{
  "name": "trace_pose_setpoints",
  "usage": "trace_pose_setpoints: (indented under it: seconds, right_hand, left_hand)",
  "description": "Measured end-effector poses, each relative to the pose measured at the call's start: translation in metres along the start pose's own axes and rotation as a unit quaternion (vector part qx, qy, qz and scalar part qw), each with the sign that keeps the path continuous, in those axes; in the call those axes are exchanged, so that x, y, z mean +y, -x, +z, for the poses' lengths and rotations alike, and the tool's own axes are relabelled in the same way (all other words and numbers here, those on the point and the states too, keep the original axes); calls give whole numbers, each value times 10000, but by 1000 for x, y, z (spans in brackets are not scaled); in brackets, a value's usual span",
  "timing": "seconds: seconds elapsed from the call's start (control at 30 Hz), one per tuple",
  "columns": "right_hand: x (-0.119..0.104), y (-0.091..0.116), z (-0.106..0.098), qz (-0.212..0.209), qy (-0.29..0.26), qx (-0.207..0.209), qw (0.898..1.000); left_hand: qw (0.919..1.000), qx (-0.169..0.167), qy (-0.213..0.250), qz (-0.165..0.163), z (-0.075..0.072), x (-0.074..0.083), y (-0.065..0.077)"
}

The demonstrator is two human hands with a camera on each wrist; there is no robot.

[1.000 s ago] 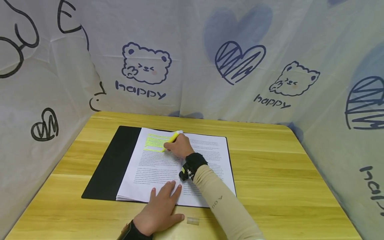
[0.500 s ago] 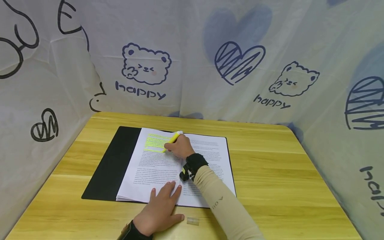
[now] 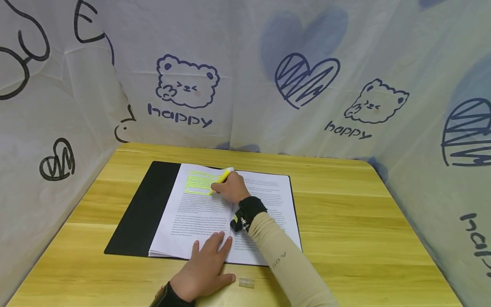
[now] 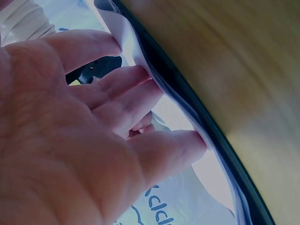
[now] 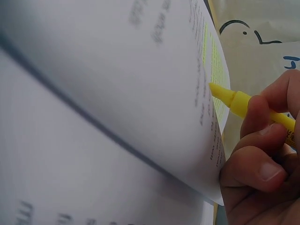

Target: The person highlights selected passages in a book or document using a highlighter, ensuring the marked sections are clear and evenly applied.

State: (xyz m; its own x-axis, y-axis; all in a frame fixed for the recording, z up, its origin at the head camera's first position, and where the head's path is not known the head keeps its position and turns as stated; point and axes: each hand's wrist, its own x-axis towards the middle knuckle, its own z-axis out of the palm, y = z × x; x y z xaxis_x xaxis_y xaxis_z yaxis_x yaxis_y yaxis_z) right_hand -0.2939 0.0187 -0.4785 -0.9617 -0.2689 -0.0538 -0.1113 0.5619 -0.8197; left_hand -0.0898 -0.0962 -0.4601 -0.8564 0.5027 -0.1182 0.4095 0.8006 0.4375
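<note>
My right hand pinches a yellow highlighter whose tip touches the left printed page. Yellow marking covers several lines at the top of that page. The pages lie in an open black folder. Fingers straight and spread, my left hand rests on the lower edge of the pages, its thumb on the table. In the left wrist view the left hand's fingertips touch the paper near the folder's edge.
A small clear cylindrical piece, perhaps a cap, lies on the wooden table near the left thumb. White cloth with bear and heart drawings hangs around the back and sides of the table.
My right hand has slid slightly to the right with the highlighter, and the lowest yellow line is a little longer. The left hand has stayed in place.
</note>
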Motion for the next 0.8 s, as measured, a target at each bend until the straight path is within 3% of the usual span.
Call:
trace_pose_setpoints:
  seconds: [0.8]
  right_hand:
    - [0,4,-7,9,122,100,9999]
  left_hand:
    - [9999,-71,87,-15,-2,1,0]
